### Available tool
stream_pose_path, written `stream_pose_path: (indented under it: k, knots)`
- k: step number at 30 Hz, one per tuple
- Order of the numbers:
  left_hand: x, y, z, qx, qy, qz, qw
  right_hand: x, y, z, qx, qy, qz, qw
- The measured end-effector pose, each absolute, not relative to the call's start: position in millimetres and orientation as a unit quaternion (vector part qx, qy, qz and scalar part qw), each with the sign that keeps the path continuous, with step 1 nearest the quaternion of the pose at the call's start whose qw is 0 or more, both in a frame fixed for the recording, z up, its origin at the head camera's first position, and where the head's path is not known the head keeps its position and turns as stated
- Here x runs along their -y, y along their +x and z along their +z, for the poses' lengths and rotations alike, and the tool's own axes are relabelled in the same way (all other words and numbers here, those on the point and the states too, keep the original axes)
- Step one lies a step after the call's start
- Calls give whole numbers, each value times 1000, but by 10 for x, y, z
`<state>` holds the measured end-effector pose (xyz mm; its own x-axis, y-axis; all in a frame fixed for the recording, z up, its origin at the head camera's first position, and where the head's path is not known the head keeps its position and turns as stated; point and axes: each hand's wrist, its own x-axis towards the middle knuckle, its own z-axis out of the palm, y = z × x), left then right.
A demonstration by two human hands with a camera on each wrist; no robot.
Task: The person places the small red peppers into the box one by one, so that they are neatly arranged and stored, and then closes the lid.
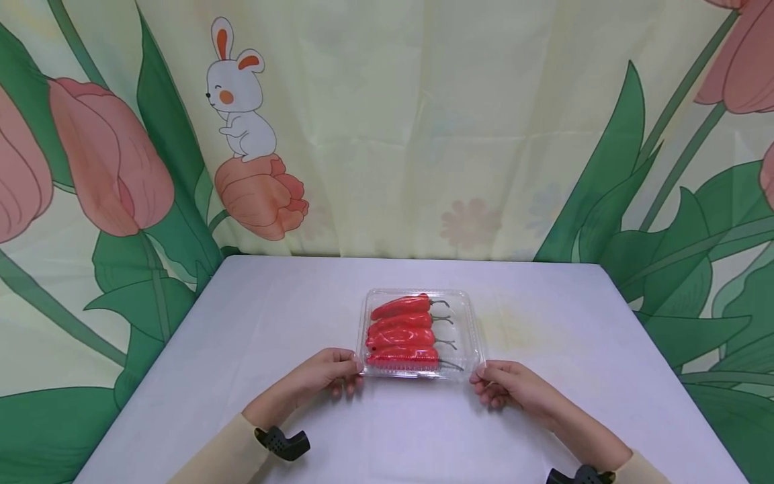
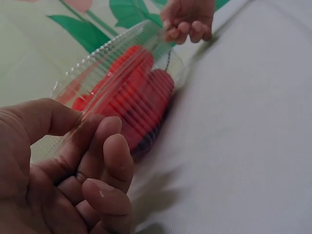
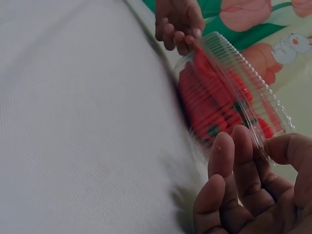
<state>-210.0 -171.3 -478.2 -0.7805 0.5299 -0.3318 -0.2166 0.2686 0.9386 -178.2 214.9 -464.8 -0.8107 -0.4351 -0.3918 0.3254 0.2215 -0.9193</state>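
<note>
A clear plastic clamshell box (image 1: 465,323) with its lid down lies over the middle of the table. Inside it, several red chili peppers (image 1: 402,336) sit in a row, their stems pointing right. My left hand (image 1: 332,370) pinches the rim at the near left corner between thumb and forefinger; the left wrist view shows the other fingers loosely curled below. At the near right corner my right hand (image 1: 504,384) pinches the rim the same way, thumb on top in the right wrist view.
A white cloth covers the table (image 1: 290,296), with a faint yellowish stain (image 1: 508,326) right of the box. Behind the table's back edge hangs a curtain (image 1: 484,134) printed with tulips and a rabbit. Black wrist devices (image 1: 281,444) sit at both sleeves.
</note>
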Motion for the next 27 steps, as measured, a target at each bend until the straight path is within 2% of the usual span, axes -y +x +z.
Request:
stream_pose_path:
  k: [17,27]
  knots:
    - [1693,-2136,-4762,-741,97,583,318,-2125,-1847,-4615,-743,-17,-600,296]
    - [1660,-2246,-4735,-776,121,547,290,-2182,-1936,-4594,-763,-31,-585,272]
